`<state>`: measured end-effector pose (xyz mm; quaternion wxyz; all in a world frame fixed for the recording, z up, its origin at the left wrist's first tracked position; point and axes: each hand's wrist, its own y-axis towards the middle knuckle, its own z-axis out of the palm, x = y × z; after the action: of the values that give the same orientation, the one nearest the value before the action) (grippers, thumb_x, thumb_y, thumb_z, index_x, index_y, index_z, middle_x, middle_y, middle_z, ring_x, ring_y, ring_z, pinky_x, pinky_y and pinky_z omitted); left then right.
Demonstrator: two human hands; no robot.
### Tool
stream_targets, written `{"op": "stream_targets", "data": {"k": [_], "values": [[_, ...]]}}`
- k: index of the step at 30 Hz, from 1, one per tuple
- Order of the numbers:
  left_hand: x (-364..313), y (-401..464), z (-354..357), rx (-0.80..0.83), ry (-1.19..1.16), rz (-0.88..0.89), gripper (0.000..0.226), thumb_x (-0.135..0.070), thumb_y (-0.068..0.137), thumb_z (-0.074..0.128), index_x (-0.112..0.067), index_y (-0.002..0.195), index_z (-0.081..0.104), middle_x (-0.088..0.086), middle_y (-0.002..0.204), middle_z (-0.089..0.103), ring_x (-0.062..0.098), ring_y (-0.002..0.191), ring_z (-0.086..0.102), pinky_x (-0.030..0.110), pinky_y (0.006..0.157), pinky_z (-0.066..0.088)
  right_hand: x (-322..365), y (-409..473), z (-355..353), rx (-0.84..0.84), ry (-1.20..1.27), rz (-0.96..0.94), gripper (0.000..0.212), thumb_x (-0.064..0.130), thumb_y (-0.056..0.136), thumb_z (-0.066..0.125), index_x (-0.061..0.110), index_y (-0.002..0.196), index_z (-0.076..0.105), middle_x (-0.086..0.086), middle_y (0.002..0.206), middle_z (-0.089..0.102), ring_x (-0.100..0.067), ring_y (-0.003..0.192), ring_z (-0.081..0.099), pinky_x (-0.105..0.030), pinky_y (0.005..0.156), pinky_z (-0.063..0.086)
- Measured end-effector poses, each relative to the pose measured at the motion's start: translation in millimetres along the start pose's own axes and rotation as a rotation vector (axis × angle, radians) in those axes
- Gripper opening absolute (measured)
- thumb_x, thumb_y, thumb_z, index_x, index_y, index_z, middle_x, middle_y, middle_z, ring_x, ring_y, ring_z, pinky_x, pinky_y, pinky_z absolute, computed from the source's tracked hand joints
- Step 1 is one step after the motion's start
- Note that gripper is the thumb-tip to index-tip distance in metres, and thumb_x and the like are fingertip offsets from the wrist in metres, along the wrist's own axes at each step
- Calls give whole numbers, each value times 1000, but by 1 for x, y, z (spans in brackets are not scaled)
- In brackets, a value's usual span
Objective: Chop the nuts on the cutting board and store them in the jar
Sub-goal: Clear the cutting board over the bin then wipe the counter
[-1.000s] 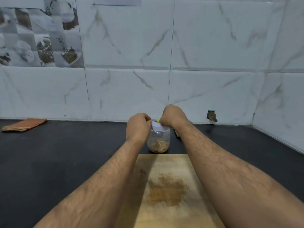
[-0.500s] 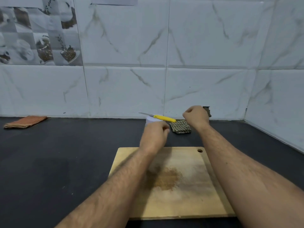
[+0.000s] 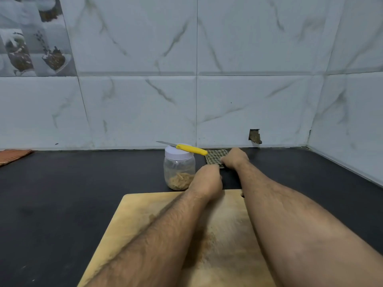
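Observation:
A clear plastic jar (image 3: 179, 172) with a white lid stands on the black counter just beyond the wooden cutting board (image 3: 145, 216). It holds chopped nuts at its bottom. A yellow-handled knife (image 3: 191, 149) lies across the lid, blade pointing left. Brown nut dust (image 3: 209, 241) stains the board between my forearms. My left hand (image 3: 207, 180) is curled into a fist over the board's far edge, right of the jar, with nothing seen in it. My right hand (image 3: 235, 158) rests on a green checked cloth (image 3: 215, 157) behind the board, fingers curled onto its right side.
An orange folded cloth (image 3: 14, 156) lies far left against the wall. White marble-look tiles back the counter, with a broken hole (image 3: 255, 136) low in the wall. The right wall meets the counter at a corner (image 3: 306, 148).
My right hand has come down from above the counter onto the checked cloth. My left hand has moved right, off the jar. The knife stays across the lid.

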<state>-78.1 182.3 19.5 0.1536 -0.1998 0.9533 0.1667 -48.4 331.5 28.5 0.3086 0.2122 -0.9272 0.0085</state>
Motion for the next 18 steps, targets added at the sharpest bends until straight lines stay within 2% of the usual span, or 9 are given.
{"op": "stream_targets", "data": {"k": [3,5,7,10,12,13,15,16,18], "values": [[0,8,7,-15,-15,5,15,-12,97,47,-4,104,58,17,117,63,34,108,57,37,79,40,-5,13,13,8,-15,55,14,18,85,65,8,81,57,-13,105,68,-32,100,63,-32,70,47],[0,9,11,-16,-22,9,15,-12,96,48,-5,104,58,17,117,63,34,108,57,37,79,40,-4,12,12,24,20,73,12,15,88,60,8,78,56,-12,98,67,-30,92,62,-30,66,45],[1,6,14,-14,-31,4,16,-13,96,48,-4,104,58,18,116,63,35,107,57,37,79,40,0,3,5,51,86,87,20,14,91,55,10,72,50,-10,86,61,-28,87,59,-29,65,46],[-1,0,14,-20,-74,-4,19,-14,98,46,-3,108,58,18,115,63,35,105,57,37,79,40,-2,-10,-14,11,161,70,24,16,93,50,8,69,50,-11,84,60,-28,81,60,-32,65,47],[-8,-10,4,-39,-137,-29,22,-15,100,43,-2,111,57,19,117,62,36,109,56,35,80,39,-3,-21,-27,39,379,65,20,11,91,50,10,71,50,-13,86,62,-28,79,60,-34,64,50],[-10,-16,-1,-59,-201,-66,24,-16,101,42,-1,112,57,20,120,62,37,113,55,36,83,39,-3,-33,-36,42,520,86,15,9,90,51,9,74,52,-16,89,64,-29,79,62,-35,62,53],[-11,-28,-10,-109,-406,-163,27,-22,102,41,-2,102,60,21,114,64,38,113,56,39,89,43,-2,-64,-57,73,704,121,11,6,90,51,8,80,52,-15,82,62,-25,69,60,-25,44,47],[-11,-35,-14,-120,-535,-225,29,-26,101,42,-5,89,59,21,105,66,39,108,60,40,89,46,-2,-82,-67,92,776,120,12,4,91,51,8,80,51,-13,77,59,-22,63,58,-21,38,44],[-14,-52,-17,-108,-799,-364,40,-43,94,47,-9,74,54,17,85,65,42,98,65,46,89,53,-1,-119,-83,146,891,120,13,1,91,49,8,80,51,-11,73,58,-20,60,59,-21,37,46]]}}
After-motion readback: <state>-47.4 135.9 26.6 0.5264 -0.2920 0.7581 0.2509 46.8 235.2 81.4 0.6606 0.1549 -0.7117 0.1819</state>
